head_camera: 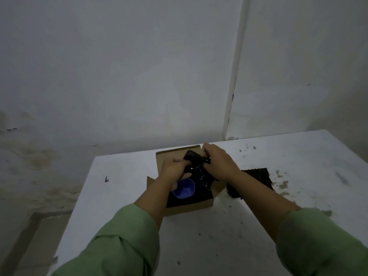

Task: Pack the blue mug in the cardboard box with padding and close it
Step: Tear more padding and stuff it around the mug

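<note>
An open cardboard box (pixel 201 207) stands on the white table. The blue mug (pixel 184 189) hangs over the box with its mouth tilted toward me. A sheet of black bubble wrap (pixel 197 166) lies partly round the mug. My left hand (pixel 174 167) grips the mug together with the wrap at its left side. My right hand (pixel 218 161) pinches the wrap's upper edge over the back of the box. Dark padding lines the inside of the box (pixel 203 194).
A second black padding sheet (pixel 256 180) lies flat on the table just right of the box. The white table (pixel 219 246) has dark stains and specks. A grey wall stands behind, and the floor drops off to the left.
</note>
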